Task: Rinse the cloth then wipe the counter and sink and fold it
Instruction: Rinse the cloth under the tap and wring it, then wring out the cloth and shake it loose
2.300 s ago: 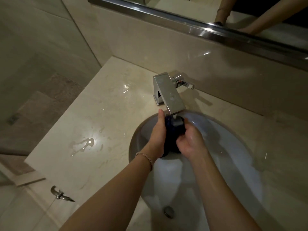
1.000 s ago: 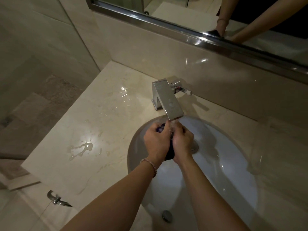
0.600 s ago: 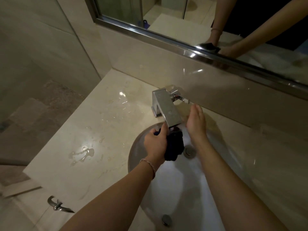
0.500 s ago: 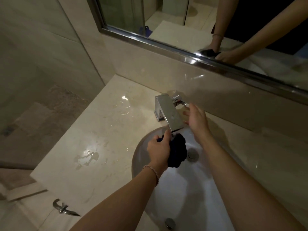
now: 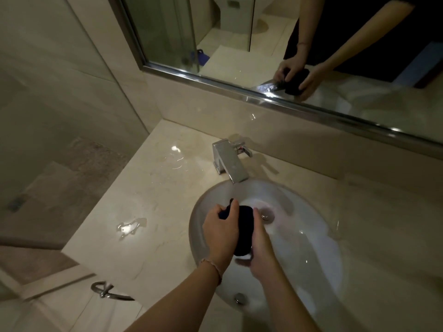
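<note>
A dark, bunched-up cloth [image 5: 244,230] hangs over the white oval sink [image 5: 306,236], held between both hands. My left hand [image 5: 220,232] grips its upper left part, with a corner of cloth poking out above the fingers. My right hand [image 5: 260,245] wraps around its right side and lower end. Both hands are a little in front of the chrome faucet [image 5: 231,164], over the basin and left of the drain [image 5: 267,214]. The beige marble counter [image 5: 148,202] surrounds the sink.
A puddle of water [image 5: 129,226] and small drops lie on the counter left of the sink. The faucet handle [image 5: 244,149] sticks out to the right. A mirror [image 5: 239,44] runs along the back wall. A chrome hook [image 5: 107,291] hangs below the counter's front edge.
My right hand left the faucet handle and came back to the cloth. Both hands with the cloth moved away from the spout, toward me. The camera tilted up, showing more mirror.
</note>
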